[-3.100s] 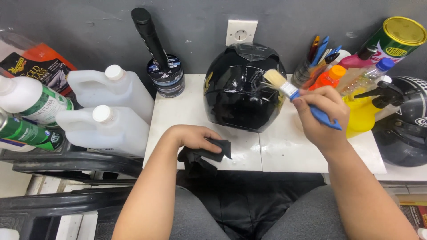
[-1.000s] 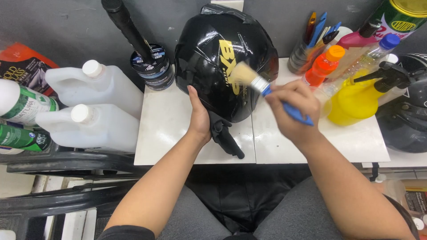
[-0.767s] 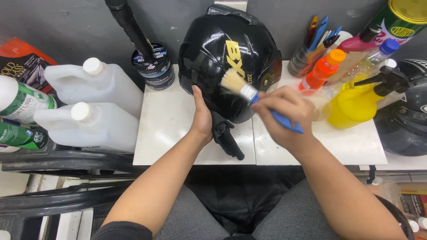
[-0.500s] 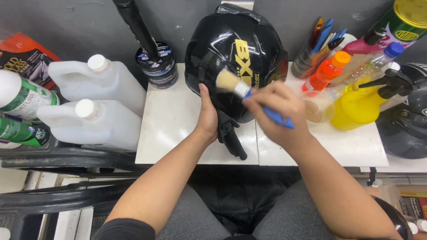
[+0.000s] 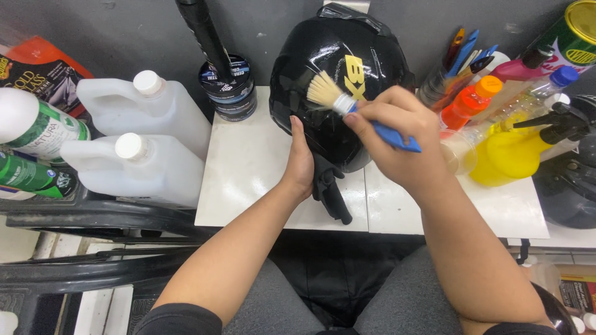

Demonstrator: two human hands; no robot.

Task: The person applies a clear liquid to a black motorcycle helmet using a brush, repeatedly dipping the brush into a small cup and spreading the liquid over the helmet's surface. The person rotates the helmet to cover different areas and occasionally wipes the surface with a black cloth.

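White tabletop (image 5: 248, 167) panels sit against a dark grey wall and carry a glossy black helmet (image 5: 335, 87) near the rear edge, tilted, with a yellow marking on its shell. Left hand (image 5: 299, 162): flat against the helmet's lower left side, fingers extended, grip open and closed around nothing; a black strap (image 5: 329, 192) hangs just beside it. Right hand (image 5: 397, 139): grip closed around the blue handle of a brush (image 5: 347, 104), pale bristles touching the helmet shell near the marking. Left of the helmet: a stack of round tins (image 5: 226, 87) and two white jugs (image 5: 149, 149). Right of the helmet: an orange-capped bottle (image 5: 472, 102) and a yellow spray bottle (image 5: 515, 155).
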